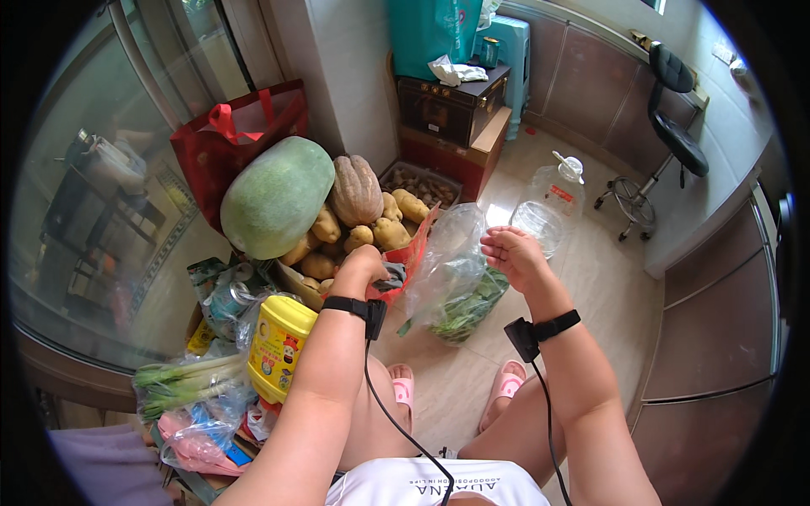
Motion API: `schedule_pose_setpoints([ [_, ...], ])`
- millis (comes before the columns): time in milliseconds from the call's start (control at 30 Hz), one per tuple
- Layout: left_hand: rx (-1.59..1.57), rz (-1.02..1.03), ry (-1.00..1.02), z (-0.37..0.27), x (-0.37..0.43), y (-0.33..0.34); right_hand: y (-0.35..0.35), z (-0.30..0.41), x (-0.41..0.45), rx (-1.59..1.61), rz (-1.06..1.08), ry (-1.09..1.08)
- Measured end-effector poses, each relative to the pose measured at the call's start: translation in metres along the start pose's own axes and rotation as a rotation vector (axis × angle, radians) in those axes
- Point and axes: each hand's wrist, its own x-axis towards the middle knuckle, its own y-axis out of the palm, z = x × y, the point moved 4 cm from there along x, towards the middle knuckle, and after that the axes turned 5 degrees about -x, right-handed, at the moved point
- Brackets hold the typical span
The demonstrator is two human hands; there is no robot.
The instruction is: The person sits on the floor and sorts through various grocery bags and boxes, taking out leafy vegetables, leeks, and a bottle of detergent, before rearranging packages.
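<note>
My left hand [366, 265] is bent over the front edge of a red-rimmed box [414, 250] of potatoes [391, 234]. A crumpled dark grey item [390, 278], perhaps cloth, shows under its fingers and appears held. My right hand [516, 256] is raised with its fingers curled, beside the top of a clear plastic bag [446, 253]. Whether its fingertips touch the bag I cannot tell. Leafy green vegetables [468, 310] fill the lower part of that bag, low between my hands. Each wrist wears a black strap with a cabled device.
A winter melon [278, 196] and a ribbed pumpkin [356, 190] rest by the potatoes, before a red bag [243, 120]. Leeks [190, 379] and a yellow container [278, 348] sit at left. A large clear bottle [547, 212] and wheeled stool [674, 142] stand right.
</note>
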Motion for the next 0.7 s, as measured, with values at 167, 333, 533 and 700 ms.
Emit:
schedule_pose_setpoints([
  [167,-0.007,-0.402,-0.152,0.002,-0.005,-0.021,0.007,-0.002,-0.002,-0.007,0.018,0.004],
  [333,-0.871,-0.283,0.384,-0.051,-0.038,-0.032,0.002,-0.003,-0.004,-0.028,0.032,-0.028],
  [533,-1.565,0.353,0.457,-0.106,-0.046,0.002,-0.001,-0.006,-0.008,-0.095,0.049,0.024],
  [700,-1.518,0.433,0.463,-0.124,-0.045,0.018,0.006,-0.005,-0.015,-0.096,0.090,0.035],
])
